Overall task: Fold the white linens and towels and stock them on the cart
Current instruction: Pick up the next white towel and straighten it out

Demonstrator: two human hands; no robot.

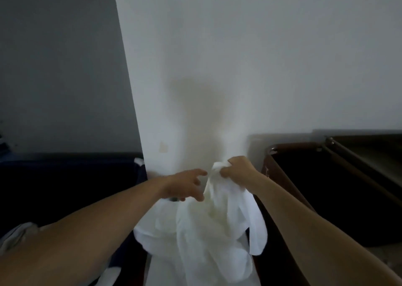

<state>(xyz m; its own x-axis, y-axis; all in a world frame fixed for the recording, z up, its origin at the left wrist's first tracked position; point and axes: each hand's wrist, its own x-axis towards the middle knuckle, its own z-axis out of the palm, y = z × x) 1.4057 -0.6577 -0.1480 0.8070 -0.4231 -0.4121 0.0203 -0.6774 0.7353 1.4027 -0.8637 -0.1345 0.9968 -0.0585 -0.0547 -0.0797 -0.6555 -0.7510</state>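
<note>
- Dim room: a white wall (217, 68) corner sits dead ahead, with a dark bin (65, 187) low on the left and a brown bin (289, 147) on the right.
- The linen (217, 220) hangs in mid-air in front of the wall corner, between the two bins, bunched and twisted.
- The right hand (237, 168) has its fingers curled tight around the top of the linen and carries all of it.
- The left hand (185, 184) reaches in just beside the cloth with fingers spread and gripping nothing. Whether a fingertip touches the fabric, I cannot tell.
- Risk: the cloth is held at one point only, so a slack grip could drop it towards the floor.
- Risk: the folds are tangled. If the left hand takes an inner layer and not an edge, the linen probably opens crooked and the fold comes out uneven.
- Risk: the loose flap on the right hangs near the brown bin's rim and could snag there.
- Hidden: the bottom of the linen runs out of frame, so its length and shape are unknown.
- Hard to read: both bins are black inside. Whether the brown one is part of the cart is unclear, and no folded stack shows.
</note>
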